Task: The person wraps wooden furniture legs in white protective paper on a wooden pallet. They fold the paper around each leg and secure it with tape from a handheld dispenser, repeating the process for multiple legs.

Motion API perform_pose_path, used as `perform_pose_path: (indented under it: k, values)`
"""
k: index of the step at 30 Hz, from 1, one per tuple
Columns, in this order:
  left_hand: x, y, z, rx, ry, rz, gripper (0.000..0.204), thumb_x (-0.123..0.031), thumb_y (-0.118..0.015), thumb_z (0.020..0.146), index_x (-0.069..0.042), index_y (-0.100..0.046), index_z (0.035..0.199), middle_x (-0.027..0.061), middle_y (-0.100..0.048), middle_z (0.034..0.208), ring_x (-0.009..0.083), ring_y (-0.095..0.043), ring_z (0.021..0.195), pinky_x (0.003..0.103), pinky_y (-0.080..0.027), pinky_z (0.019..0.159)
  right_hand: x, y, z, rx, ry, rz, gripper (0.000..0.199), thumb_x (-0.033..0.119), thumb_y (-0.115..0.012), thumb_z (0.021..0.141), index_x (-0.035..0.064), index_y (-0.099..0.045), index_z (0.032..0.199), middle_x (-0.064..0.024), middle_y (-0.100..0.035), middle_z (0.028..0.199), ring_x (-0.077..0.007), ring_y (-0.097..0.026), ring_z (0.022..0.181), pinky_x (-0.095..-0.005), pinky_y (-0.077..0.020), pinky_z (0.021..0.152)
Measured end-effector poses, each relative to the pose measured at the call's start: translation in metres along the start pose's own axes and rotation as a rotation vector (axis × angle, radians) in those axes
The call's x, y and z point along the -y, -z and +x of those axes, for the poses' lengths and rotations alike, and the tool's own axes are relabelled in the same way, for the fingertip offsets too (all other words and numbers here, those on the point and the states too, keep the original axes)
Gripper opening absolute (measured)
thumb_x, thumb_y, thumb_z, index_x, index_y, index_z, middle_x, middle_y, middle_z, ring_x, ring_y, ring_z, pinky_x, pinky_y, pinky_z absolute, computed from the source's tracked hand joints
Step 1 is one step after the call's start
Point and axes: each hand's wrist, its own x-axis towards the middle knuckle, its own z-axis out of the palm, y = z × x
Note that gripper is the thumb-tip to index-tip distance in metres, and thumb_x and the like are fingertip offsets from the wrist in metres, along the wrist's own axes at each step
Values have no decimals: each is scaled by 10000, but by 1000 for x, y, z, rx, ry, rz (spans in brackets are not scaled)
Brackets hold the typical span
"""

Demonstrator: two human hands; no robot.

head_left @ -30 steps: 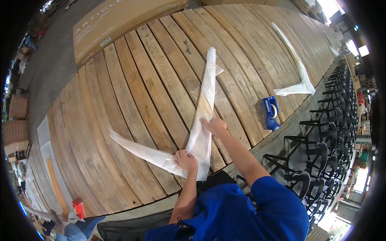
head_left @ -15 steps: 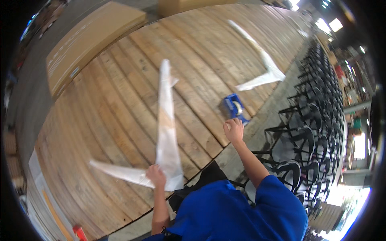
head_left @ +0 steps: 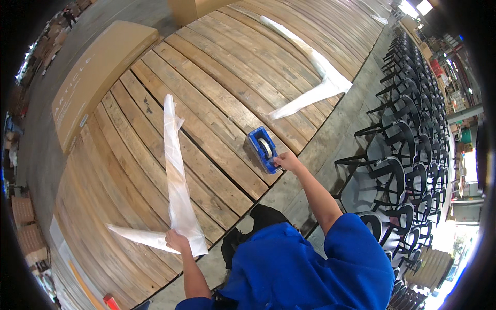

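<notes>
Wide wooden planks make up the worktop [head_left: 217,103], which fills most of the frame and curves away toward the upper right; a grey concrete floor runs along its near edge, and a long row of black chairs [head_left: 413,134] lines the right side. At centre, the right hand [head_left: 287,162] reaches out to a blue tape dispenser [head_left: 263,149] lying near the worktop's edge; its fingers are closed on the dispenser's near end. At lower left, the left hand [head_left: 176,241] presses down on the corner of an L-shaped piece wrapped in white plastic film [head_left: 175,175], one leg running up the frame, the other pointing left. Whether those fingers pinch the film or only lie on it, I cannot tell.

As a judgement, the step in hand is fetching the tape while keeping the wrap from slipping. To do it well, the left hand should hold the loose film flat and taut at the corner, and the right should lift the dispenser by its handle, cutter side forward. A second wrapped L-shaped piece [head_left: 315,82] lies at upper right, and a long cardboard box [head_left: 98,72] at upper left.
</notes>
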Motion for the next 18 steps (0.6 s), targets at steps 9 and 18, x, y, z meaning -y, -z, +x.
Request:
perform_pose_path:
  k: [9,18]
  values:
    - [8,17,-21,72,-144,-176,490,-185,-717,840,-105,-542,1291,107,-528,1340,359,-454,1261,553,-323,1037,17,3,-82,-235,62,269,288,261,-706,886,7,-735,753,-21,-642,650,-107,-570,606,-297,-449,574]
    - [46,15,-9,147,-242,-285,587,-1,-665,764,-148,-564,1323,125,-515,1356,371,-443,1284,534,-328,1053,-62,-89,-86,-315,-284,-506,396,409,-646,841,34,-764,889,-178,-742,866,-340,-728,849,-433,-559,756]
